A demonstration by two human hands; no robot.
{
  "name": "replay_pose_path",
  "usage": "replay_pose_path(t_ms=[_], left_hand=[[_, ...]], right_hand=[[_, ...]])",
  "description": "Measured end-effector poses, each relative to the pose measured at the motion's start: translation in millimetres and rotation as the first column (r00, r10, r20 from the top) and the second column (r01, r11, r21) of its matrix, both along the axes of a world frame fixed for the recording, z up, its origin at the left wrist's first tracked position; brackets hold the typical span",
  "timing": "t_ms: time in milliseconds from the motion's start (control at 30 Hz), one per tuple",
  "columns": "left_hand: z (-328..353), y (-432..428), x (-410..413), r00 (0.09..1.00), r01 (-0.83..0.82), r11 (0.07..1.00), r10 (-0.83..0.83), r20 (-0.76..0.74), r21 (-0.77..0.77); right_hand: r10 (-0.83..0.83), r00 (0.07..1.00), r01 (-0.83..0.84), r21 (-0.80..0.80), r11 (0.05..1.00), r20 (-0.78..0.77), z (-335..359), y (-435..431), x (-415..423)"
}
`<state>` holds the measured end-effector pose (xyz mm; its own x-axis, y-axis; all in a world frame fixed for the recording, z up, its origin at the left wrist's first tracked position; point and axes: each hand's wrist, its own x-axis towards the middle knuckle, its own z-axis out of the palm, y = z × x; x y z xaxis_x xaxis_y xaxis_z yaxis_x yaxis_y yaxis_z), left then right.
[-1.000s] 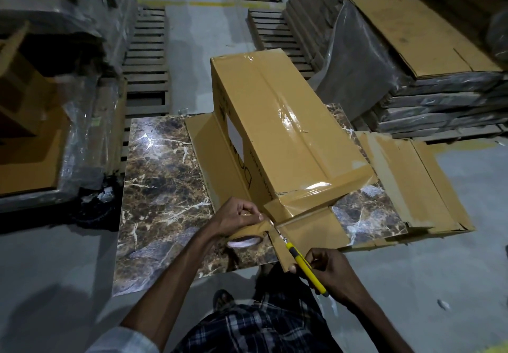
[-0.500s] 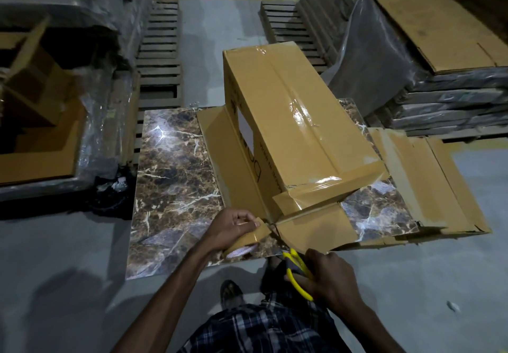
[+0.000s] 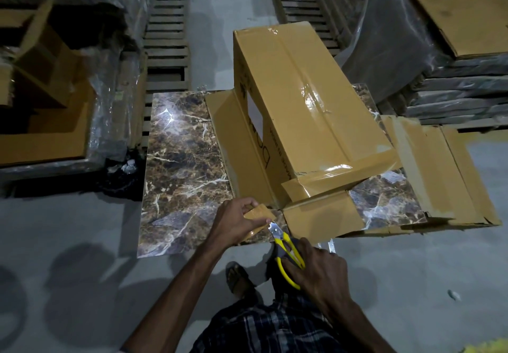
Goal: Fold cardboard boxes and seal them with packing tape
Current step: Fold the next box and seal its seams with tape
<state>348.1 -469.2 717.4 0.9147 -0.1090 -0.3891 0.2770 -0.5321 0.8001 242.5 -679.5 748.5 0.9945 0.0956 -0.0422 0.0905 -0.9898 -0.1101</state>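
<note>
a: where is the box (image 3: 310, 110)?

b: it lies long-ways on a marble slab (image 3: 181, 165), in the middle of the view. shiny tape (image 3: 308, 91) runs down the top of it and wraps over the near end.

a: any words on it?

b: yes, on the left side there is black print, turned sideways. the small line looks like "made in india". the big letters beside it are too hard to read. there is also a pale patch on that side.

a: what is the left hand (image 3: 233, 222) doing?

b: it pinches a brown strip of tape (image 3: 259, 215) at the near corner of the box, fingers curled tight on it.

a: and the right hand (image 3: 320, 271)?

b: it grips yellow scissors (image 3: 287, 251). the metal tips point up at the strip, just under the left thumb, and look like they touch it.

a: what else is near the box?

b: a flap (image 3: 320, 216) lies flat by the near end. a flat box (image 3: 439, 171) sits on the right edge of the slab, with tape on it too. a cardboard sheet (image 3: 228, 138) leans on the box's left side.

a: and farther out?

b: wooden pallets (image 3: 167, 36) on the gray floor (image 3: 68, 256), wrapped stacks (image 3: 453, 83) on the right, and open cardboard (image 3: 41, 99) in plastic on the left. down low you see a plaid shirt (image 3: 269, 330) and a sandal (image 3: 237, 277).
</note>
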Motion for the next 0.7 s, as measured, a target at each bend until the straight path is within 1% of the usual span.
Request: replay_pose_path(t_ms=[67,200,267,333,433,600,700], left_hand=[[2.6,0.7,0.8,1.000,0.011,1.000,-0.011,0.017,0.027],[0.8,12.5,7.2,0.994,0.007,1.000,-0.008,-0.113,-0.007],[-1.1,12.0,7.5,0.991,0.054,0.998,-0.057,-0.124,-0.029],[-1.2,7.6,6.7,0.993,0.053,0.998,-0.056,-0.103,-0.036],[-6.6,0.1,5.9,0.996,-0.003,0.998,-0.002,-0.091,-0.060],[-1.6,-24.8,-7.3,0.976,-0.195,0.961,0.170,-0.138,-0.196],[-2.8,-58.6,-23.7,0.969,-0.215,0.947,0.175,-0.177,-0.241]], right_hand=[[0.000,1.000,0.000,-0.021,1.000,0.011,-0.3,-0.3,0.9],[0.010,0.999,-0.010,0.002,1.000,0.032,-0.8,-3.5,-4.9],[0.011,0.998,-0.012,0.018,1.000,0.058,0.9,-8.7,-6.1],[0.004,0.997,-0.008,0.048,0.999,0.075,4.5,-14.7,-4.4],[0.018,0.996,-0.026,0.083,0.996,0.092,6.6,-27.3,-0.5],[0.056,0.994,-0.066,0.119,0.991,0.089,4.8,-67.6,8.7],[0.082,0.996,-0.085,0.122,0.989,0.031,-1.9,-114.4,11.0]])
